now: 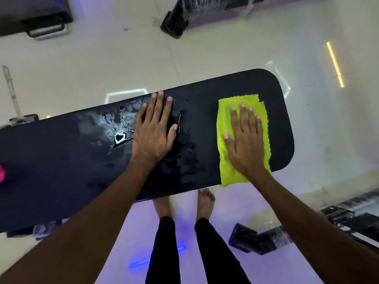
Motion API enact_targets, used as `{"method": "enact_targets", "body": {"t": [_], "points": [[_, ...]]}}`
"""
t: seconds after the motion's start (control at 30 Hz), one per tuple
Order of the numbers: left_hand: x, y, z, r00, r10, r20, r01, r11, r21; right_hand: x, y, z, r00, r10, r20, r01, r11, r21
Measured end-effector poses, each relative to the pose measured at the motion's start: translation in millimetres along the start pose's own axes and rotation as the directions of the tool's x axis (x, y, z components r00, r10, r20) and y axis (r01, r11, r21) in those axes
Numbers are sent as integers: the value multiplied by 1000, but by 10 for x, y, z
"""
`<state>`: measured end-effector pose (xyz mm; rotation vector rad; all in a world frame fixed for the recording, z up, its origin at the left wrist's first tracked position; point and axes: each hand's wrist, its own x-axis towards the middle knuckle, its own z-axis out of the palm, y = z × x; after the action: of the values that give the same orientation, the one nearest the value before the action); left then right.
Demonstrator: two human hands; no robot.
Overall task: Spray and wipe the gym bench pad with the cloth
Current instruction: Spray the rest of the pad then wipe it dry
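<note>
The bench pad (205, 119) is spanned by both hands. The right hand (245, 138) is laid flat, fingers spread wide, on the green cloth (225, 171), which is spread near the pad's rounded end with one corner hanging past the near edge. The left hand (154, 128) is pressed flat and open straight on the pad, gripping nothing, among the wet patches (114, 124) that lie under and beside it. A slip of that bracing palm on the slick surface seems the likeliest trouble. Streaks may also be left if the cloth bunches under the right palm, or slides off the near edge.
</note>
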<state>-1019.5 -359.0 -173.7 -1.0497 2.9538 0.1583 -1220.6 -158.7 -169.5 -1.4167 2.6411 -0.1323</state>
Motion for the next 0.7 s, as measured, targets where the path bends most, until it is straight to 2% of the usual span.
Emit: {"method": "enact_targets", "body": {"t": [0.1,0.17,0.23,0.3,0.4,0.47,0.6,0.67,0.7], "points": [[-7,28,-47,1000,-11,13,11,1000,-1,-262,-332,22,929,363,-66,-364,932,3],[-9,51,-91,999,-24,25,24,1000,-13,-303,-626,35,905,425,-31,-425,905,-12],[-30,71,-159,998,-40,38,42,998,-48,-264,-773,36,956,291,40,-291,957,-16],[-118,36,-239,998,-65,2,65,994,-85,-187,-776,73,996,21,89,-17,998,-53],[-428,-78,-342,983,-156,-97,143,981,-129,10,-613,54,960,-249,125,258,964,-64],[-692,-166,-374,965,-229,-129,210,967,-148,0,-482,29,956,-267,123,274,961,-42],[-1063,-352,-310,929,-366,-53,360,928,-94,-290,-627,40,994,-53,99,59,996,-64],[-1137,-379,-229,917,-399,-4,398,915,-65,-257,-907,75,989,-92,118,102,992,-79],[-1134,-363,-194,917,-398,9,398,916,-51,-157,-1028,77,979,-165,121,174,982,-68]]}}
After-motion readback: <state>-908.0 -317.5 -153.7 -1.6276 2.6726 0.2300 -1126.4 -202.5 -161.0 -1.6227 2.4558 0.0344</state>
